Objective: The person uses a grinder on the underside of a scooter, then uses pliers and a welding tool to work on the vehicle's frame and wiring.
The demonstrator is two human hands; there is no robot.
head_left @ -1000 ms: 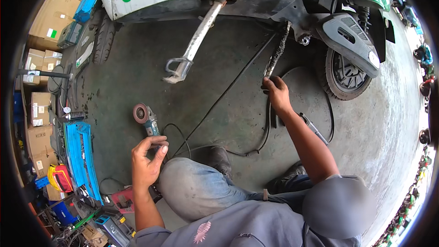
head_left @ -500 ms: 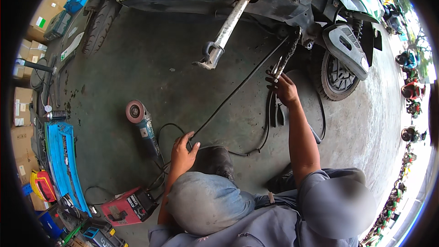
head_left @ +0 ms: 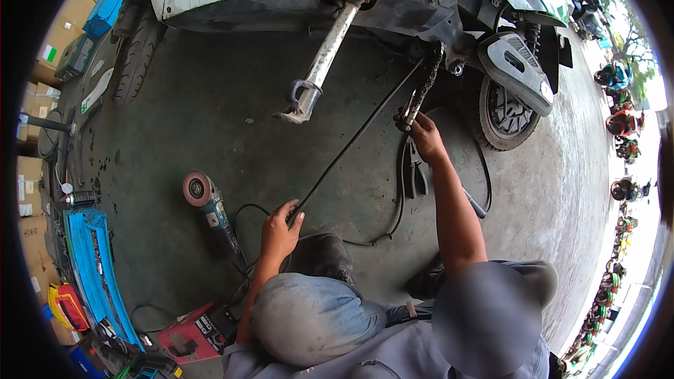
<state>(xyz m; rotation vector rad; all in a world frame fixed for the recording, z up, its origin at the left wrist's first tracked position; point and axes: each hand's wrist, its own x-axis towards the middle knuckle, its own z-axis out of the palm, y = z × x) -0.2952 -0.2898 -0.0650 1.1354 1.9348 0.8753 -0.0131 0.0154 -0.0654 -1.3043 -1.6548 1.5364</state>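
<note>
My left hand (head_left: 282, 231) is closed around the lower end of a thin black cable (head_left: 352, 139). The cable runs taut and slanting up to the underside of a green and white scooter (head_left: 246, 14). My right hand (head_left: 425, 135) pinches the silvery lower end of a rod (head_left: 425, 88) with a rough, dark crust. Its upper end meets the scooter's frame. A slim pointed bit shows by those fingers, too small to name. Pliers (head_left: 418, 177) with dark handles lie on the floor just below my right hand. Left of the rod hangs a worn silver stand leg (head_left: 326, 60).
An angle grinder (head_left: 214, 214) lies on the floor left of my left hand. A red box-shaped machine (head_left: 188, 338) with cables stands at lower left. Blue panels (head_left: 93, 260) and cardboard boxes (head_left: 34, 235) line the left side. A scooter wheel (head_left: 507, 116) is at right.
The view has shifted, so the scooter and floor items sit farther left and lower. Both hands keep their holds on the cable and the rod, with little movement of their own.
</note>
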